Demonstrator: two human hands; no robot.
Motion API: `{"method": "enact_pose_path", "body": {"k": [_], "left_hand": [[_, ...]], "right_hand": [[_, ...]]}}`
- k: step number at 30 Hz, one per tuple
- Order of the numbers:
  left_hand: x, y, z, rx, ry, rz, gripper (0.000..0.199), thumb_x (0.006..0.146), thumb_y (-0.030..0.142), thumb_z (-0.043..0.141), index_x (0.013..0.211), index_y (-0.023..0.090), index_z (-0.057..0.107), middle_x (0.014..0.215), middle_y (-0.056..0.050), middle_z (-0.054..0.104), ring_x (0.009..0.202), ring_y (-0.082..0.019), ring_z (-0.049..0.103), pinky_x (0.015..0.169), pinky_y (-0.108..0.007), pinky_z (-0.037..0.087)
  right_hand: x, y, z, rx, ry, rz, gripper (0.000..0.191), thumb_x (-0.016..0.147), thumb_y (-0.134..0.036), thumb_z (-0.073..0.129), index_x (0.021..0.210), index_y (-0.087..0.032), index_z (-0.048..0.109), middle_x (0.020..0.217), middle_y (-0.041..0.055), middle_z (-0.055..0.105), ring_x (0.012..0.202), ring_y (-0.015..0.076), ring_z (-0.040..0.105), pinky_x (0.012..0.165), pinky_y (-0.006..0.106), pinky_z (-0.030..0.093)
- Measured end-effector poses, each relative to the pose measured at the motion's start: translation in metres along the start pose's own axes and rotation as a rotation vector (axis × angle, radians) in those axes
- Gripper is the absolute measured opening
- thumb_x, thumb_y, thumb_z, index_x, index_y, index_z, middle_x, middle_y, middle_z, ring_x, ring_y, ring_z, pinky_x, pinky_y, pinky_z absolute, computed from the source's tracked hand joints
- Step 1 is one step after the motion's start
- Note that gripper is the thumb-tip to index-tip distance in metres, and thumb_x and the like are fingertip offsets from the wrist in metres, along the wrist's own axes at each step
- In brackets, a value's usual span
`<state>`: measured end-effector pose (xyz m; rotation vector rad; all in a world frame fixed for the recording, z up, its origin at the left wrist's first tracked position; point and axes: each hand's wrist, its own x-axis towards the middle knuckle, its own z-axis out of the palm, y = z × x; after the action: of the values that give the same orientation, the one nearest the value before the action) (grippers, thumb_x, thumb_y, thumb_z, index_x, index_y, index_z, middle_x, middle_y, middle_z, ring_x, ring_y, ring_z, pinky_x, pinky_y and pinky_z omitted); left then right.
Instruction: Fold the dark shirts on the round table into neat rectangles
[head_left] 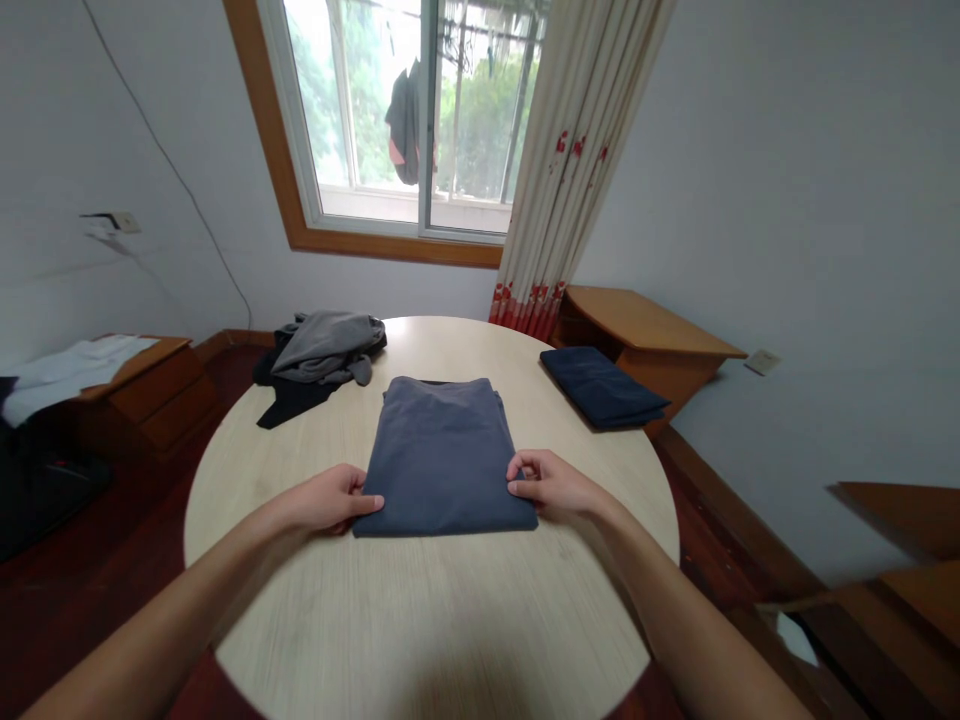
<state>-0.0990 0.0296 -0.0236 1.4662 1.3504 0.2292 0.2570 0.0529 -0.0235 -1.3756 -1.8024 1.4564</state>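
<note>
So there's a folded slate-blue fabric garment lying flat around the middle of a round, pale wood-grain counter, in a pretty neat squarish shape, with the straight edge nearest the person and a bit of darker cloth peeking out at the far end. Can't tell what kind of garment it is, folded up like that.

The left hand is pinching its left side close to the near corner, thumb lying on top and the other fingers curled at the edge, partly hidden. The right hand is pinching the right edge a little above the other near corner, with the thumb and forefinger close together on the cloth.

Farther out, a dark navy folded fabric garment sits near the right rim of the counter, well apart from the slate-blue one. Toward the far left there's a loose, crumpled grey cloth on top of some black fabric, one flap of which spreads out onto the counter.

Past the counter on the right is an orange-brown wooden desk, next to a cream curtain with red floral print. The curtain hangs beside a sliding window with a wooden surround, and something dark hangs outside the glass.
</note>
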Motion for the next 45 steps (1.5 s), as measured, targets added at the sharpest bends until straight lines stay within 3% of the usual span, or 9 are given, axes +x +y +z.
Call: {"method": "enact_pose_path", "body": {"k": [4,8,10,15,18,25,31,36,45], "left_hand": [[-0.02,-0.002,0.009,0.114,0.026,0.058,0.047,0.062,0.06,0.078,0.056,0.019,0.057,0.052,0.001,0.056,0.047,-0.011,0.042,0.046,-0.024,0.027],[-0.021,0.008,-0.002,0.083,-0.173,0.05,0.045,0.061,0.059,0.083,0.055,0.019,0.063,0.055,-0.004,0.064,0.046,-0.013,0.047,0.045,-0.025,0.03],[-0.002,0.017,-0.017,0.01,-0.134,0.047,0.047,0.06,0.061,0.084,0.055,0.019,0.063,0.053,-0.005,0.062,0.043,-0.014,0.049,0.044,-0.025,0.031],[0.071,0.031,-0.051,-0.091,0.317,-0.001,0.053,0.06,0.065,0.082,0.052,0.019,0.056,0.044,-0.003,0.054,0.038,-0.013,0.044,0.04,-0.024,0.026],[0.103,0.027,-0.055,-0.168,0.445,-0.007,0.054,0.063,0.065,0.079,0.053,0.02,0.052,0.038,-0.001,0.046,0.034,-0.011,0.037,0.039,-0.025,0.023],[0.131,0.02,-0.04,-0.227,0.775,0.239,0.038,0.066,0.054,0.073,0.068,0.017,0.065,0.06,-0.004,0.064,0.06,-0.02,0.06,0.055,-0.027,0.041],[0.124,0.02,-0.035,-0.36,0.825,0.413,0.037,0.07,0.052,0.069,0.078,0.016,0.064,0.072,-0.004,0.068,0.069,-0.019,0.062,0.061,-0.026,0.045],[0.115,0.017,-0.031,-0.528,0.792,0.465,0.042,0.069,0.051,0.07,0.093,0.019,0.055,0.074,-0.001,0.067,0.064,-0.016,0.062,0.057,-0.025,0.046],[0.116,0.02,-0.036,-0.441,0.844,0.588,0.049,0.076,0.037,0.065,0.12,0.018,0.055,0.085,-0.004,0.069,0.079,-0.018,0.067,0.07,-0.027,0.052]], "right_hand": [[-0.017,0.003,-0.004,-0.161,0.007,-0.022,0.018,0.069,-0.031,0.077,0.075,-0.019,0.064,0.055,-0.0049,0.052,0.049,0.0106,0.048,0.046,0.021,0.033],[-0.02,-0.006,-0.024,-0.188,-0.328,0.143,0.029,0.068,-0.042,0.082,0.075,-0.018,0.066,0.056,-0.0005,0.062,0.05,0.0131,0.057,0.048,0.022,0.04],[-0.005,-0.015,-0.037,-0.14,-0.385,0.19,0.035,0.068,-0.049,0.083,0.077,-0.018,0.067,0.062,0.0018,0.066,0.056,0.0152,0.064,0.052,0.023,0.047],[0.062,-0.017,-0.049,-0.045,-0.013,0.169,0.033,0.071,-0.045,0.084,0.082,-0.017,0.07,0.066,0.0012,0.066,0.056,0.0143,0.064,0.051,0.022,0.049],[0.095,0.001,-0.036,0.081,0.204,0.041,0.033,0.076,-0.04,0.08,0.098,-0.016,0.074,0.069,0.0,0.066,0.055,0.0116,0.058,0.051,0.022,0.047],[0.115,0.027,-0.011,-0.057,0.402,-0.239,0.036,0.078,-0.031,0.074,0.111,-0.015,0.076,0.112,0.0117,0.074,0.098,0.0231,0.068,0.095,0.04,0.052],[0.113,0.026,-0.009,-0.143,0.511,-0.317,0.045,0.078,-0.024,0.068,0.122,-0.014,0.072,0.122,0.0131,0.07,0.098,0.0226,0.068,0.094,0.04,0.053],[0.112,0.032,-0.011,-0.154,0.533,-0.449,0.052,0.075,-0.022,0.067,0.127,-0.018,0.07,0.137,0.0128,0.061,0.123,0.0268,0.059,0.097,0.039,0.053],[0.116,0.032,-0.013,-0.26,0.546,-0.494,0.063,0.078,-0.02,0.057,0.141,-0.017,0.06,0.148,0.0134,0.053,0.137,0.0275,0.049,0.106,0.041,0.048]]}}
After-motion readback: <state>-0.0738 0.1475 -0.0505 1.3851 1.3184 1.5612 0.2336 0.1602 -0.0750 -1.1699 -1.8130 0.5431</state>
